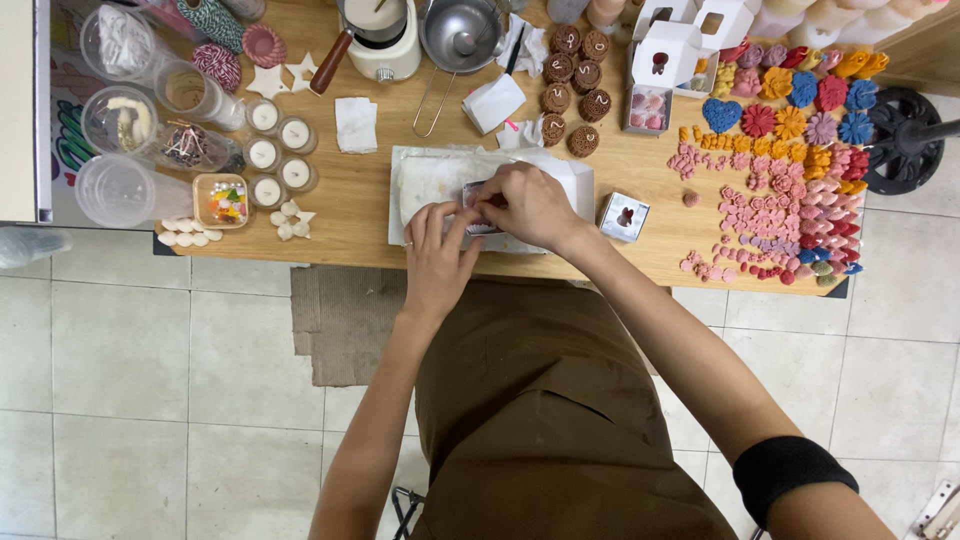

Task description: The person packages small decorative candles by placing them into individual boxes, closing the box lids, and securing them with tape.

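Head view | left hand [437,262] and right hand [525,203]: both grips pinched on small box [478,206] | over white paper [425,180]

A wooden table [640,200] stands on a floor [150,400] of pale square tiles with grey grout lines, seen from directly above in even, soft light. Just below the table's near edge, a flat sheet of brown cardboard [340,325] lies on the tiles. To the right of the table, a black round stand base [900,140] rests on the floor. At the table's left end sits a white panel [18,110]. Far below the table, in the lower right corner, a metal hinge [940,512] shows.
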